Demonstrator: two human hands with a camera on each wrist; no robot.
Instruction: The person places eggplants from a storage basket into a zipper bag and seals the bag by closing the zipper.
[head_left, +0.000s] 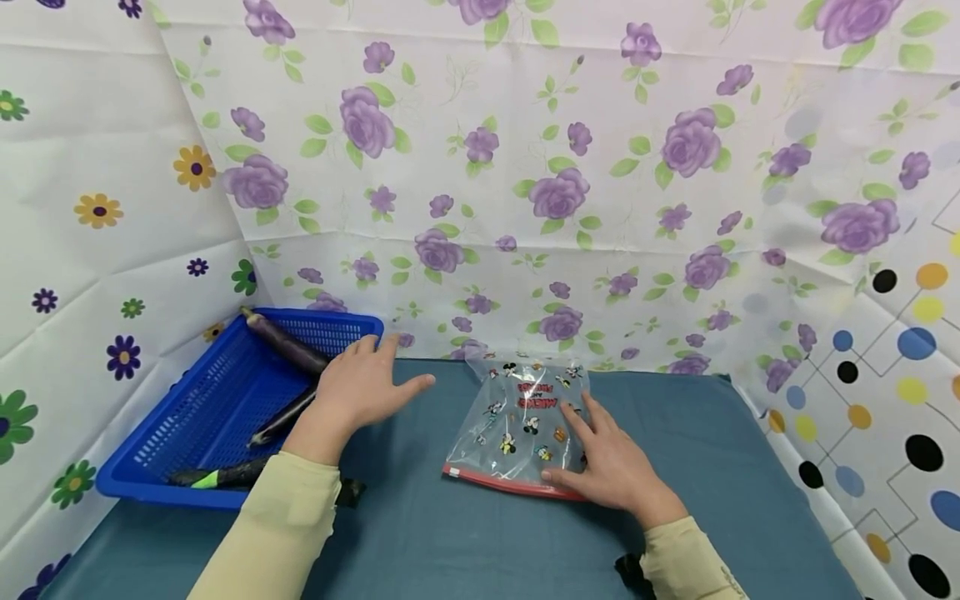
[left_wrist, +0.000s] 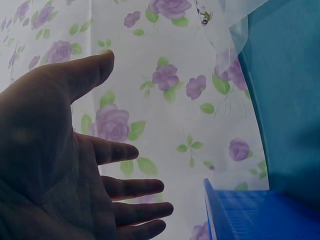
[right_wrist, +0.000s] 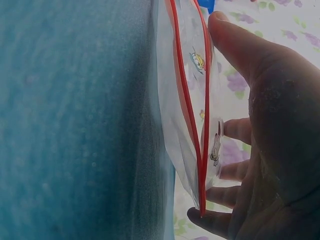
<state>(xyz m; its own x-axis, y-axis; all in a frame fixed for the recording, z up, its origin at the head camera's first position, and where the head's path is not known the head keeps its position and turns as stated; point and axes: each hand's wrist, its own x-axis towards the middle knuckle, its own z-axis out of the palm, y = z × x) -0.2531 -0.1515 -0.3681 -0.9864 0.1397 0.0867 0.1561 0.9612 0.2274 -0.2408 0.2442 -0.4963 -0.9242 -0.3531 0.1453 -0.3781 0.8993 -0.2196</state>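
A clear zip bag (head_left: 517,425) with cartoon prints lies on the blue-green cloth, its red zip edge toward me. In the right wrist view the bag's two red zip strips (right_wrist: 205,100) stand apart along part of the mouth. My right hand (head_left: 611,458) rests at the bag's right side, fingers spread and touching it. My left hand (head_left: 356,392) hovers by the right rim of a blue basket (head_left: 180,417), fingers straight, thumb out, holding nothing. Inside the basket lie two eggplants, one eggplant (head_left: 288,344) at the back, and a dark long vegetable (head_left: 232,475) with a bright green patch in front.
A blue-green cloth (head_left: 420,533) covers the table. Flowered sheeting (head_left: 480,208) hangs behind it and more patterned sheets stand at left and right. The basket sits at the left, against the left sheet.
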